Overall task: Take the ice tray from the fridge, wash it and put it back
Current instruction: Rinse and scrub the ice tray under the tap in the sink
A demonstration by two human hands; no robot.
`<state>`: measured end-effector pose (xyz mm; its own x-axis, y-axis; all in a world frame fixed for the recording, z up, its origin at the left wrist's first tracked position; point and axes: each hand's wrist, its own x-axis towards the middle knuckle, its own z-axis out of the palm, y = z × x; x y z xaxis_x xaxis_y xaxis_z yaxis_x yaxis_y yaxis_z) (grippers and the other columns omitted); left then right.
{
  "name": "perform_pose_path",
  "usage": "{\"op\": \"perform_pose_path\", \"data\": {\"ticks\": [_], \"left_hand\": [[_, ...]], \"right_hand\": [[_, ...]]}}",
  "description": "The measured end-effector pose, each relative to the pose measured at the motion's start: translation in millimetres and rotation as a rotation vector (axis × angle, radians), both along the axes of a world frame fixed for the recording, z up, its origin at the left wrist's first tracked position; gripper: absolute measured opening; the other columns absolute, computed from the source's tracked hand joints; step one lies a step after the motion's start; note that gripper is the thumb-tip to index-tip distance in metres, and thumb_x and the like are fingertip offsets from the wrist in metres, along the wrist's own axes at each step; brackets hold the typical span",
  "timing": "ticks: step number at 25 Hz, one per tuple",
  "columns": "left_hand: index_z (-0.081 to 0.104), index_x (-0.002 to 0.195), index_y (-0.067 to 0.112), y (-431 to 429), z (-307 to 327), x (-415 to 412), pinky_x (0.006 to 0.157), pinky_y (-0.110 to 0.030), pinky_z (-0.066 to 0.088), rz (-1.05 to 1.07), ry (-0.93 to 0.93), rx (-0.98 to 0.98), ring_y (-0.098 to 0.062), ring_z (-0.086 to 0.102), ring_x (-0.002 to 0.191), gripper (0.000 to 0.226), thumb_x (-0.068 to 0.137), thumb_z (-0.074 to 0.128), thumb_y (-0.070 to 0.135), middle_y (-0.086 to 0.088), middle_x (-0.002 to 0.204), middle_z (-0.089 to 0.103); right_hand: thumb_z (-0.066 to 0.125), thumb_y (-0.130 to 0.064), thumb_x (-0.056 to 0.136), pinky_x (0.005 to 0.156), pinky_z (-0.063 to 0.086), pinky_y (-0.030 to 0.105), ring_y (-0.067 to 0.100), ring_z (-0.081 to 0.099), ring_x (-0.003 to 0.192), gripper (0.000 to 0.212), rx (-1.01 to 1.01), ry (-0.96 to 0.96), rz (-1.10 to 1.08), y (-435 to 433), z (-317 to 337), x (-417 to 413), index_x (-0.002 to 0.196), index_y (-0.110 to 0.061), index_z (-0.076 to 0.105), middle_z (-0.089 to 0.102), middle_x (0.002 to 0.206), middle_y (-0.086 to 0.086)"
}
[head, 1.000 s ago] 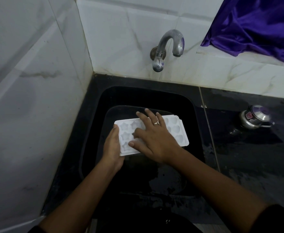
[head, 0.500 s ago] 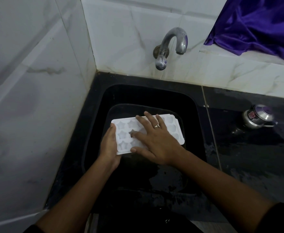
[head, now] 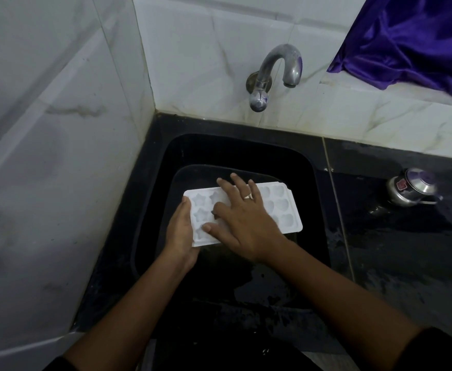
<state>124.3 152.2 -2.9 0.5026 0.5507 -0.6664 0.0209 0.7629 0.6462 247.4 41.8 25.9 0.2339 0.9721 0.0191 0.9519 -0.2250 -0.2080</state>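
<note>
Your left hand (head: pixel 179 231) still grips the ice tray (head: pixel 281 210) by its left end over the sink (head: pixel 246 145). Right hand (head: pixel 246 223), fingers flat, barely shifted across the star cells. Still mid-wash, tap (head: pixel 278 73) dry.

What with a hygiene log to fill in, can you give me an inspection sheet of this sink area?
Surface: black counter, wet patches; black sink set in it.
Job's things: white ice tray over the sink, cavities up.
Clutter: steel pot on the counter, right of the sink.
Hands: left hand grips the tray's left end; right hand lies flat on top, fingers spread.
Cables: nothing seen.
Surroundings: white tiled walls; tap, no water seen running; purple cloth on the ledge.
</note>
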Motion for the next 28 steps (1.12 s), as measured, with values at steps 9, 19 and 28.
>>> {"op": "perform_pose_path", "data": {"ticks": [9, 19, 28], "left_hand": [[0.068, 0.131, 0.008, 16.5, -5.5, -9.8, 0.092, -0.05, 0.058, 0.064, -0.038, -0.006, -0.035, 0.076, 0.108, 0.062, 0.111, 0.034, 0.056, -0.018, 0.121, 0.077], [0.066, 0.135, 0.007, 16.3, -6.9, -1.8, 0.097, -0.053, 0.058, 0.04, -0.024, 0.023, -0.038, 0.075, 0.112, 0.061, 0.111, 0.036, 0.055, -0.018, 0.122, 0.077], [0.067, 0.13, 0.008, 17.7, -1.4, 1.8, 0.084, -0.048, 0.06, 0.033, -0.039, 0.015, -0.034, 0.078, 0.104, 0.06, 0.111, 0.034, 0.054, -0.017, 0.119, 0.078]], "right_hand": [[0.026, -0.072, 0.102, 0.127, 0.005, 0.062, 0.035, 0.002, 0.16, 0.063, -0.072, -0.039, 0.063, -29.9, -5.1, 32.0, 0.156, -0.042, 0.039, 0.016, 0.172, 0.012], [0.019, -0.074, 0.101, 0.125, 0.004, 0.064, 0.037, 0.009, 0.159, 0.066, -0.023, -0.013, 0.004, -15.7, -4.8, 32.6, 0.135, -0.035, 0.062, 0.026, 0.168, 0.012], [0.02, -0.073, 0.101, 0.126, 0.004, 0.063, 0.037, 0.009, 0.159, 0.065, -0.012, -0.015, -0.02, -11.3, -1.9, 35.0, 0.129, -0.034, 0.064, 0.028, 0.168, 0.013]]}}
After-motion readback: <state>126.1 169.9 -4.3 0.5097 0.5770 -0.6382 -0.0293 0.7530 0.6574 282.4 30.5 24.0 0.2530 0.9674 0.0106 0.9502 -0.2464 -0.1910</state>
